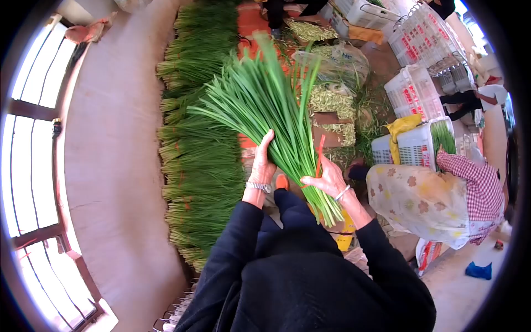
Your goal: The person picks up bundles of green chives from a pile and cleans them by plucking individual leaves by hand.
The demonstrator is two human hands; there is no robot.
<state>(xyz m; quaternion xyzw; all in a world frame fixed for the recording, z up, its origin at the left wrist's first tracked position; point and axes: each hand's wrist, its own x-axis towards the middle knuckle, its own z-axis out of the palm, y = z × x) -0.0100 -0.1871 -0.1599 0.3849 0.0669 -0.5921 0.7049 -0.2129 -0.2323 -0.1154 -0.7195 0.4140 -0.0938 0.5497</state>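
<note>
A large bunch of long green stalks [282, 122] hangs in front of me, leafy tips up and to the left, pale ends down. My left hand [263, 161] is wrapped against its left side, thumb up along the leaves. Lower down, my right hand [326, 178] grips the bunch near its pale ends, thumb across the stalks. A red tie [320, 152] shows at the bunch beside my right hand, one end sticking up. Stacked bundles of similar stalks [196, 182] line the wall to the left.
Pale cut pieces [332, 105] lie on the floor ahead. White crates [412, 91] stand at the right. A person in a checkered top [470, 177] bends over a crate with a yellow cloth [401, 130]. Another person's dark legs [276, 14] show at the top. Barred windows [33, 166] are at left.
</note>
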